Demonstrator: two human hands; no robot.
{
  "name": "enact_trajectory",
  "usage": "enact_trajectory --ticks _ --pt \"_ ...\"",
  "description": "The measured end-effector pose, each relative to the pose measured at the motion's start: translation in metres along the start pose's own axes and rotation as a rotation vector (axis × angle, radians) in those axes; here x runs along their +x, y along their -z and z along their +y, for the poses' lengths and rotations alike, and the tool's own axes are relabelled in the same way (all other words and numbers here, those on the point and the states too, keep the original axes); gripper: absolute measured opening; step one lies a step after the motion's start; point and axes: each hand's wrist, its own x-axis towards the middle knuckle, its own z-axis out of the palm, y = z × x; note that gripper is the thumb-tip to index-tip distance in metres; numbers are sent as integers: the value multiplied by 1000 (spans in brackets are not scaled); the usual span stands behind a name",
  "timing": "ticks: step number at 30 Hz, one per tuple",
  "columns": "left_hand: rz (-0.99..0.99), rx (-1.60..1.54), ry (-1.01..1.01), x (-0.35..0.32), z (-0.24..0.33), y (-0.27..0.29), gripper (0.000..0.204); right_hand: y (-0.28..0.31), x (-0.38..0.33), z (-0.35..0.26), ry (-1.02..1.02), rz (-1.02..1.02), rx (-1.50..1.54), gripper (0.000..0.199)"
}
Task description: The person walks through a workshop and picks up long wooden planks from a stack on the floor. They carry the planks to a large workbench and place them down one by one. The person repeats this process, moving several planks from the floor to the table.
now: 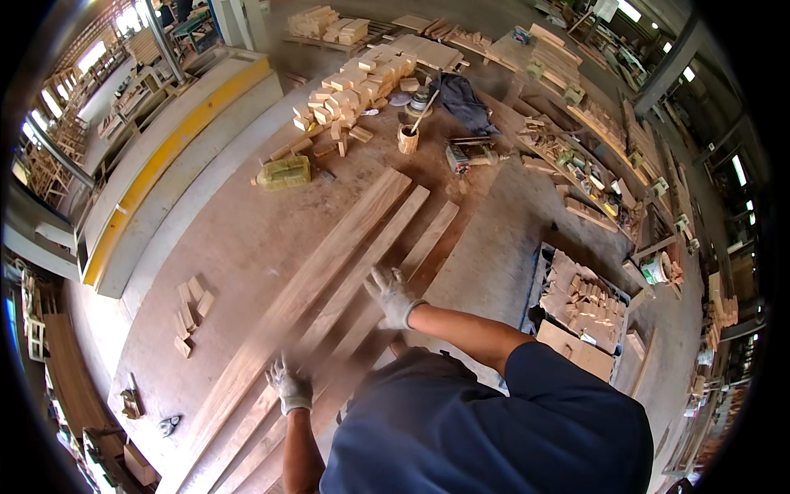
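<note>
Three long wooden boards lie side by side, slanting across the brown worktable (230, 239): a wide left board (329, 259), a narrower middle board (374, 258) and a right board (434, 235). My right hand (392, 298), in a pale work glove, rests by the middle and right boards with its fingers spread. Closer to me, my gloved left hand (290, 387) lies at the middle board, beside the wide one, fingers stretched out. Neither hand grips anything that I can see. A blurred patch partly hides the boards between my hands.
Pale wood blocks (354, 89) are heaped at the far end, near a greenish plastic jug (282, 174), a container with a brush (408, 142) and dark cloth (465, 103). Several small blocks (191, 311) lie left. A yellow-striped structure (169, 169) stands beyond; a loaded pallet (584, 300) sits right.
</note>
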Motion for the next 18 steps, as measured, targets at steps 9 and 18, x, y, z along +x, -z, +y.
enact_trajectory --ticks 9,18 --pt "41 -95 -124 -5 -10 -9 58 -16 -7 -2 15 63 -69 89" --pt "59 -127 -86 -5 -10 -13 57 -16 0 -11 -47 44 -118 83"
